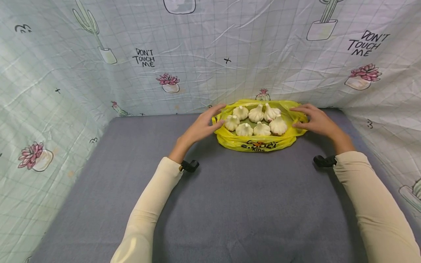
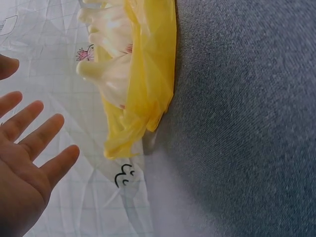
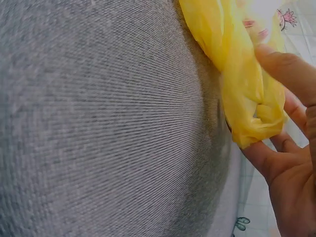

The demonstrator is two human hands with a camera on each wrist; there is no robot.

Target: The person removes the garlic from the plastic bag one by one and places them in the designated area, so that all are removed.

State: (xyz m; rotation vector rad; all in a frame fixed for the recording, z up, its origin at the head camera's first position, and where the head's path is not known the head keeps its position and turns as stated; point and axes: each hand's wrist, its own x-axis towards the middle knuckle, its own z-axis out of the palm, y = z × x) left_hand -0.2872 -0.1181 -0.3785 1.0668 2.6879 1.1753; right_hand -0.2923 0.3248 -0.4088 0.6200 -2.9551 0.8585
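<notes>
A yellow plastic bag (image 1: 227, 141) lies near the back of the table, its mouth spread wide. Several white garlic bulbs (image 1: 261, 129) sit inside it, stems mostly up. At the bag's left end is my left hand (image 1: 204, 122), fingers spread; the left wrist view shows its palm (image 2: 22, 168) apart from the plastic. My right hand (image 1: 315, 118) is at the opposite end with thumb and fingers extended. In the right wrist view, that hand (image 3: 294, 170) stands around the bag's crumpled end (image 3: 254, 111), thumb on one side and fingers on the other; a firm hold is not visible.
A grey cloth (image 1: 250, 204) covers the table. Behind and beside it hangs a pale sheet (image 1: 204, 44) printed with cacti and lettering, close to the bag's back edge. Both wrists wear black bands (image 1: 190, 166).
</notes>
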